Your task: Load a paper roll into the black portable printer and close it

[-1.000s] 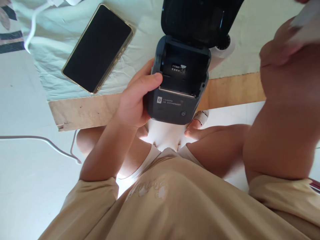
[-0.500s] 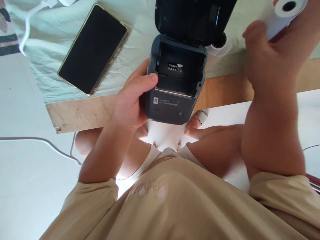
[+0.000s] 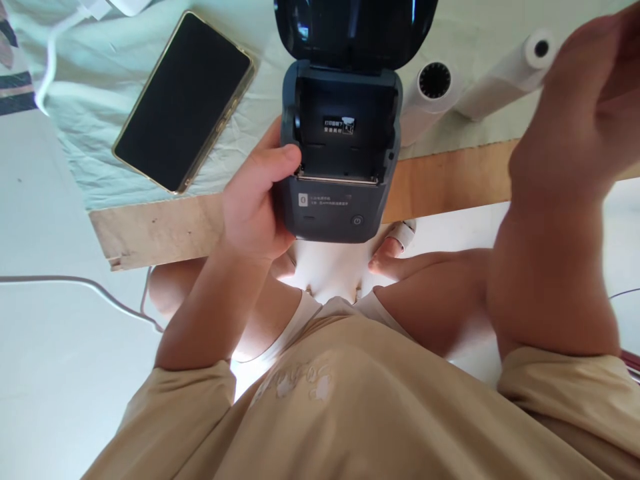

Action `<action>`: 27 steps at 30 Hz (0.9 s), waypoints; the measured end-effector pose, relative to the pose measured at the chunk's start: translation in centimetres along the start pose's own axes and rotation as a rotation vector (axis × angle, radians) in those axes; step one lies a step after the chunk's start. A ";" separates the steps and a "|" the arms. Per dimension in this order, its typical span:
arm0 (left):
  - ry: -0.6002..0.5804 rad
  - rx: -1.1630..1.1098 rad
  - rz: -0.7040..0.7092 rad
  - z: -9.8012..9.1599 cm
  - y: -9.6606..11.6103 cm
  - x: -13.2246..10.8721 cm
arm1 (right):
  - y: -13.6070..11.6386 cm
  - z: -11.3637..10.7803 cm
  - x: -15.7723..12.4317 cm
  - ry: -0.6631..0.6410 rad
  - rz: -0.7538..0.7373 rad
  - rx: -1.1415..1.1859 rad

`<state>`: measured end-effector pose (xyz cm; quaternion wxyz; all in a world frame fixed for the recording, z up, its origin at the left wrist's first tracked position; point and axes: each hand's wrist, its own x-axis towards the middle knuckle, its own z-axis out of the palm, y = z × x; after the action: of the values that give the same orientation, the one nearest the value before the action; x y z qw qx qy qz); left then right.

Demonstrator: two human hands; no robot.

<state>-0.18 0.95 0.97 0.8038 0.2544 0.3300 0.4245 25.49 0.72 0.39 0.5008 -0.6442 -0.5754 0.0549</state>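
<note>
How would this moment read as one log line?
left hand: holds dark printer, lid open | right hand: beside rightmost white roll, contact unclear | phone: lying on cloth

Dk. gray printer (image 3: 343, 157) is held at 12 o'clock, blk. lid (image 3: 356, 33) flipped open toward 12. Tall white roll (image 3: 505, 80), small hole (image 3: 541, 49) in top, is stood on end approx. 2 o'clock from it.

wooden tabletop (image 3: 160, 232) (pale green cloth (image 3: 87, 157) over it), phone (image 3: 184, 103), black-cored roll (image 3: 425, 112), slimmer white roll (image 3: 505, 83)
</note>
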 end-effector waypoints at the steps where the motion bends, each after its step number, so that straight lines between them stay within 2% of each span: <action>1: 0.000 0.004 0.021 0.0 -0.1 0.0 | -0.8 0.4 -0.3 -0.042 -0.152 -0.048; 3: 0.006 0.010 0.029 0.0 -0.2 0.1 | -2.5 1.4 -1.0 -0.288 -0.293 -0.194; 4: 0.011 0.011 0.017 0.0 -0.2 0.1 | -3.1 1.8 -1.3 -0.325 -0.331 -0.234; 7: 0.031 0.018 -0.001 0.1 -0.3 0.1 | -4.2 2.8 -1.9 -0.432 -0.283 -0.314; 10: 0.058 0.041 0.037 0.1 -0.3 0.2 | -4.3 3.0 -2.0 -0.429 -0.216 -0.383; 16: -0.004 0.093 0.004 -0.1 -0.2 0.3 | -4.3 3.3 -2.1 -0.432 -0.139 -0.449; 19: -0.006 0.099 0.019 0.1 -0.3 0.2 | -4.3 3.6 -2.2 -0.415 -0.145 -0.444; 23: 0.057 0.096 0.063 0.3 -0.4 0.2 | -4.1 3.9 -2.1 -0.379 -0.160 -0.438; 27: 0.021 0.088 0.024 0.3 -0.4 0.2 | -3.4 3.9 -1.9 -0.342 -0.249 -0.367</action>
<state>0.33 0.92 0.78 0.7834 0.2889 0.3537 0.4216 19.99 0.92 -0.15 0.2742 -0.6297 -0.7268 -0.0041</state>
